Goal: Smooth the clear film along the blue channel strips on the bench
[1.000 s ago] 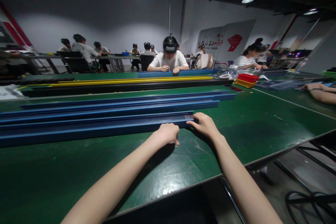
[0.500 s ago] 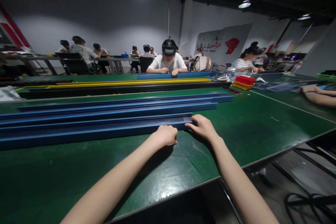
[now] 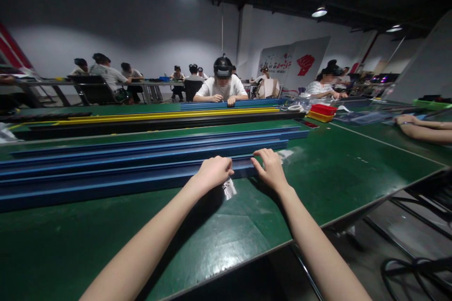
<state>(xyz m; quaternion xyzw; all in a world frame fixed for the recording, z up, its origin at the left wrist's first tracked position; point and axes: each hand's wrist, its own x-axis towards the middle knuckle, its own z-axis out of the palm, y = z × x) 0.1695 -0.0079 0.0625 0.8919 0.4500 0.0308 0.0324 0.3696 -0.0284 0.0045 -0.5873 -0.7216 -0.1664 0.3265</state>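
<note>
The nearest blue rail [image 3: 106, 185] lies lengthwise on the green tabletop [image 3: 339, 174], its right end between the person's hands. The left hand [image 3: 213, 170] is curled over the near edge close to that end; whether it pinches anything cannot be told. A white scrap [image 3: 229, 190] with dark marks shows just below its fingers. The right hand [image 3: 271, 168] has thumb and fingers spread at the rail's end, with 1 more white piece [image 3: 286, 154] just behind it. Other blue rails [image 3: 158, 156] lie parallel beyond, then a yellow strip [image 3: 169, 116].
</note>
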